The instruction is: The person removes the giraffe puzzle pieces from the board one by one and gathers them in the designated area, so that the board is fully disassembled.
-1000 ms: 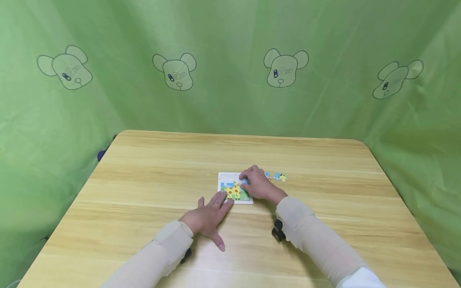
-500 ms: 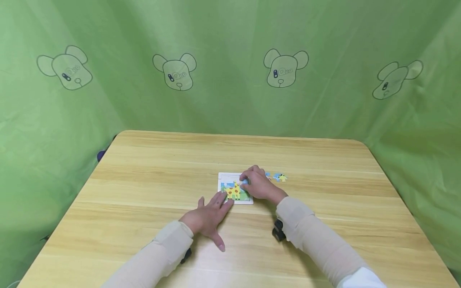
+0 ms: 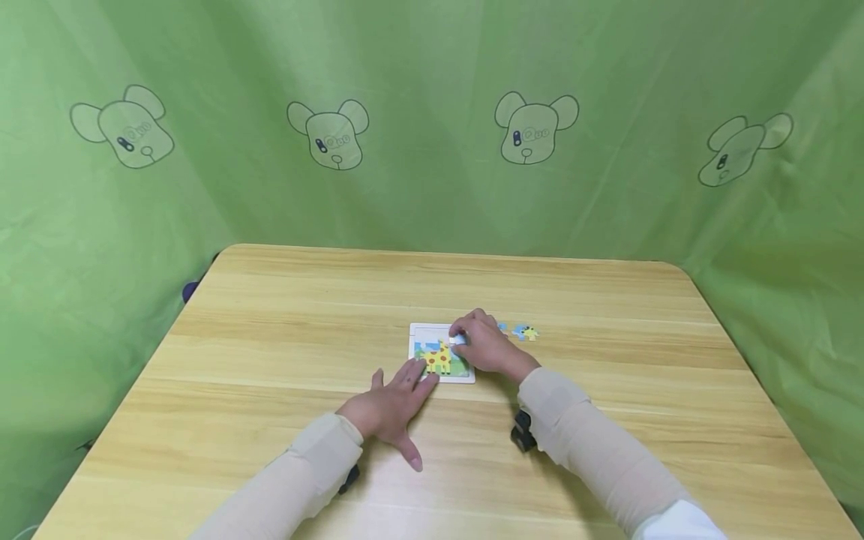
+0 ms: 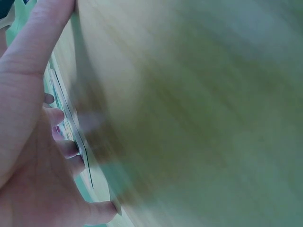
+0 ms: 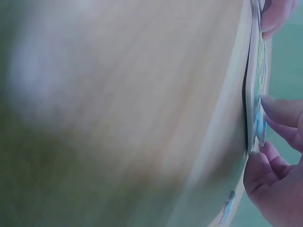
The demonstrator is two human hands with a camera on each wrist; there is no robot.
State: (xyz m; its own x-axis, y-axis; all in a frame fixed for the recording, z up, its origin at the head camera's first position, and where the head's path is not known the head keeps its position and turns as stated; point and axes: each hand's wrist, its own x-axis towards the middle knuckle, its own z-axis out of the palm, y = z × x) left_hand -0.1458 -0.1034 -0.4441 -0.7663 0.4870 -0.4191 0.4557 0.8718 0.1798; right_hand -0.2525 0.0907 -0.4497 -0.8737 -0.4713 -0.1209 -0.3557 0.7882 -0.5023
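Note:
A small jigsaw puzzle in a white tray [image 3: 466, 379] lies on the table, with a yellow, red-spotted giraffe [image 3: 437, 361] on its assembled part. My left hand [image 3: 391, 409] is spread, its straight fingertips resting on the tray's near left edge and the thumb pointing away. Over the tray's right side, my right hand [image 3: 487, 346] pinches a light blue puzzle piece [image 5: 259, 124] between thumb and fingers. That piece stands tilted in the right wrist view, close over the tray, and the hand covers part of it from above.
Loose puzzle pieces [image 3: 525, 332] in blue and yellow lie just right of the right hand; one is partly hidden behind it. The wooden table [image 3: 283, 315] runs back to a green curtain [image 3: 432, 195] with printed bear heads. Black wrist cameras [image 3: 523, 431] hang under both wrists.
The puzzle piece in my right fingers has turned slightly, and a whitish part of it now shows. My left hand has stayed in place on the tray.

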